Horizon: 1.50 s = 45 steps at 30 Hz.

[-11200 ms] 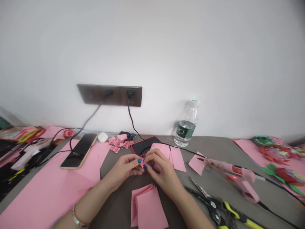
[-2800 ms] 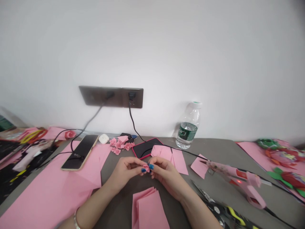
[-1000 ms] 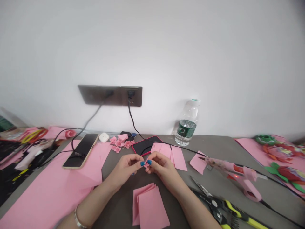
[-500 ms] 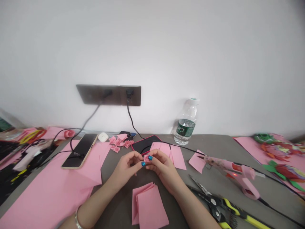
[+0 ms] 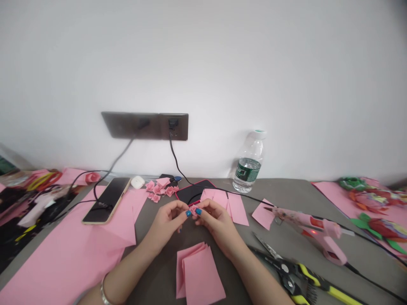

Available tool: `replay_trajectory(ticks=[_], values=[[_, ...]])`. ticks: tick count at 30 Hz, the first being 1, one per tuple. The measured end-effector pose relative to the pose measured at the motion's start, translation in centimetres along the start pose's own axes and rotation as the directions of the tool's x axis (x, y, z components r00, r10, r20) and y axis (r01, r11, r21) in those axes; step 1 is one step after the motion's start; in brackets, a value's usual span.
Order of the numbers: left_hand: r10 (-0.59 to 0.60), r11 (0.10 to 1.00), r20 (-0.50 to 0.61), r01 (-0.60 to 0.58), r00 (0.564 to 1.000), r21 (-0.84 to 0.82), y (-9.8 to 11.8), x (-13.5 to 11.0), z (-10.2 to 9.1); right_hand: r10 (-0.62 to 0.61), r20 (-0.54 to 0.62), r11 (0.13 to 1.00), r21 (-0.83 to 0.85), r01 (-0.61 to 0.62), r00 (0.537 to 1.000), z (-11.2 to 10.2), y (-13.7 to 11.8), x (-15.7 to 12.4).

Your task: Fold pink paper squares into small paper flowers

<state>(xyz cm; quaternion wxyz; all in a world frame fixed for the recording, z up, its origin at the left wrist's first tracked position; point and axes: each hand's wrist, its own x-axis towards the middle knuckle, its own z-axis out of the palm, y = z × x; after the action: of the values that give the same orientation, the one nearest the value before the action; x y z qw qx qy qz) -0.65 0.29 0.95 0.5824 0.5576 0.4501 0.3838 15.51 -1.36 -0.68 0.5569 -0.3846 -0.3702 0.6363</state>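
On the grey bench [image 5: 280, 190], a plastic water bottle [image 5: 248, 163] stands against the wall below a dark socket panel [image 5: 144, 126], a pink hot glue gun [image 5: 308, 224] lies near yellow-handled scissors [image 5: 305, 273], and a smartphone [image 5: 106, 200] rests on a pink paper sheet [image 5: 63, 250] near small folded paper roses [image 5: 158, 190].
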Motion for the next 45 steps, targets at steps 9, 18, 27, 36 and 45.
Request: replay_trajectory(ticks=[9, 18, 27, 36, 45], values=[[0.061, 0.995, 0.038, -0.064, 0.997, 0.079, -0.1, 0.0, -0.2, 0.018, 0.001, 1.000, 0.007, -0.018, 1.000, -0.2, 0.1, 0.1], [0.185, 0.958, 0.073, -0.196, 0.980, 0.208, 0.4, 0.0, -0.4, 0.112, 0.074, 0.990, 0.073, -0.117, 0.991, -0.4, -0.6, -0.2], [0.078, 0.995, 0.046, -0.080, 0.996, 0.058, 0.3, -0.2, 0.1, 0.078, 0.074, 0.996, 0.036, -0.081, 0.994, -0.4, -0.5, -0.1], [0.033, 0.996, -0.021, -0.031, 0.999, 0.084, 0.0, -0.1, 0.1, -0.219, 0.064, 0.928, -0.294, 0.228, 0.974, 0.0, 0.6, -0.3], [0.026, 0.997, -0.012, -0.025, 1.000, 0.071, 0.3, -0.1, 0.0, -0.298, 0.091, 0.841, -0.447, 0.306, 0.950, -0.2, 0.2, -0.6]])
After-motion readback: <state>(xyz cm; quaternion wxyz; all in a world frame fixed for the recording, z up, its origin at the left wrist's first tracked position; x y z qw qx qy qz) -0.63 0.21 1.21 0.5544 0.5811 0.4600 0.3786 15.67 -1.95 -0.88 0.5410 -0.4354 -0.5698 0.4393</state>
